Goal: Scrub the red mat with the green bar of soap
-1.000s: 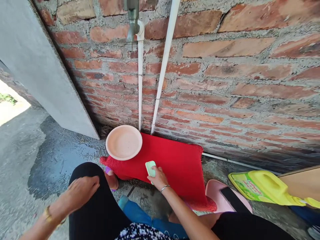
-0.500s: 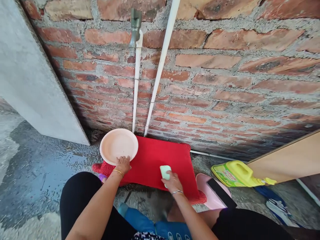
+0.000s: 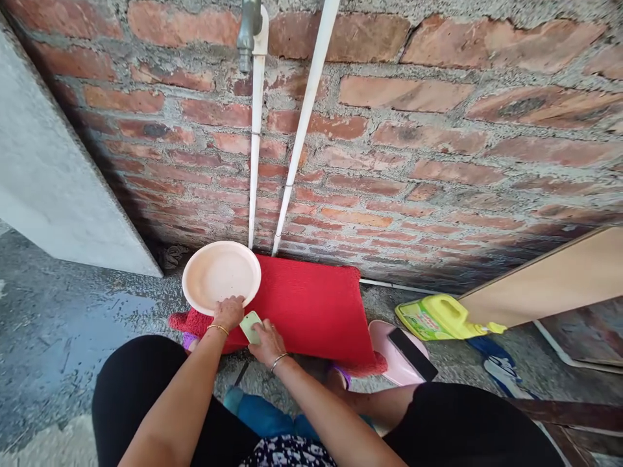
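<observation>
A red mat (image 3: 311, 311) lies on the wet ground against a brick wall. A round peach basin (image 3: 220, 275) sits on its left end, under a metal tap (image 3: 247, 29). My left hand (image 3: 228, 312) grips the basin's near rim. My right hand (image 3: 265, 342) presses a pale green soap bar (image 3: 250, 326) onto the mat's near left part, right beside my left hand.
Two white pipes (image 3: 292, 155) run down the wall to the mat. A yellow jug (image 3: 440, 318) lies on its side at right, beside a leaning board (image 3: 545, 279). A pink stool with a black phone (image 3: 413, 353) stands by my right knee. A grey slab (image 3: 53, 188) leans at left.
My left hand came off my knee and took the basin's rim. My right hand slid the soap bar right, then back left across the mat to beside the left hand.
</observation>
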A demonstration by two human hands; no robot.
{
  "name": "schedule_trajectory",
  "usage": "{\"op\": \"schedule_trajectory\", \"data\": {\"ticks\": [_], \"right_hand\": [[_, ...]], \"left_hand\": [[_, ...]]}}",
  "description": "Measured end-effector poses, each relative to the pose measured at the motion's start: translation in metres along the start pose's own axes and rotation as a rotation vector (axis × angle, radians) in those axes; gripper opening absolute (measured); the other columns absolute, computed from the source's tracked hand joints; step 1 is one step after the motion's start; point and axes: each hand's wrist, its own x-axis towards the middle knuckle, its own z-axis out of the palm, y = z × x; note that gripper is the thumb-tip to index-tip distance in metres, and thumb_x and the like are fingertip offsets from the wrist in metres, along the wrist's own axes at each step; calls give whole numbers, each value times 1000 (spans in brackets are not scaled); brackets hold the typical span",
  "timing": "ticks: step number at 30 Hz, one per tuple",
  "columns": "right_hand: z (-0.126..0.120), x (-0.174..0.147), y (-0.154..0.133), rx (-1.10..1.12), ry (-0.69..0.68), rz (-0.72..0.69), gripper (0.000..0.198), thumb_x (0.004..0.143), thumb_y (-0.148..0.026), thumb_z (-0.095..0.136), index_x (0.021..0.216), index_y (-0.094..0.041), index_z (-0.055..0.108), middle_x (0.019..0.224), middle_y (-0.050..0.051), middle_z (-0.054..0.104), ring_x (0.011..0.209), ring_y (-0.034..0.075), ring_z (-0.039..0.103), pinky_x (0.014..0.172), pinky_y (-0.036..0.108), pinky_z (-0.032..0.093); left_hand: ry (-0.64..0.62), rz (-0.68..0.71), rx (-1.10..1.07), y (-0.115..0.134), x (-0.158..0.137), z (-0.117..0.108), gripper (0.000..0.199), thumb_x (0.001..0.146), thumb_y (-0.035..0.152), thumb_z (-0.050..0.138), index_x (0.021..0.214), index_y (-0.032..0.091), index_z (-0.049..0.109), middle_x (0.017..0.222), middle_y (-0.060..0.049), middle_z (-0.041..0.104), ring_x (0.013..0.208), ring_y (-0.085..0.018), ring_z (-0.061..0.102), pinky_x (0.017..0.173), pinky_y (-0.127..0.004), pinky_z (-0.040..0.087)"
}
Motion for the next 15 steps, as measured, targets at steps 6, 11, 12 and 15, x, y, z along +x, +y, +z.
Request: {"op": "schedule_trajectory", "data": {"ticks": [6,11,12,15], "right_hand": [[-18,-24,71,41,105,250,38,72,-28,68,109,-26,63,108,5,54,99,21,56,83,29,40],[-59,-73,178,102,345,703,38,77,-34,66,112,-20,62,100,9,56,91,24,61,79,32,43],[-66,-80,192,107,392,796,40,78,-36,65,113,-19,62,98,11,57,91,26,61,78,34,43],[-72,-80,202,90,468,882,42,80,-39,63,115,-17,61,94,12,58,94,29,61,78,36,45]], "left_hand": [[-8,-28,-2,3,-2,-3,39,91,26,39,126,24,55,124,-13,63,114,-27,61,95,-46,43],[-28,-43,-26,7,-5,-7,40,88,24,41,126,24,55,126,-12,62,116,-27,59,96,-46,42],[-31,-46,-30,7,-5,-8,41,88,25,41,126,24,54,127,-12,62,117,-27,59,97,-46,41],[-37,-41,-40,7,-6,-7,43,86,28,44,127,25,53,129,-11,60,119,-28,57,99,-47,40]]}}
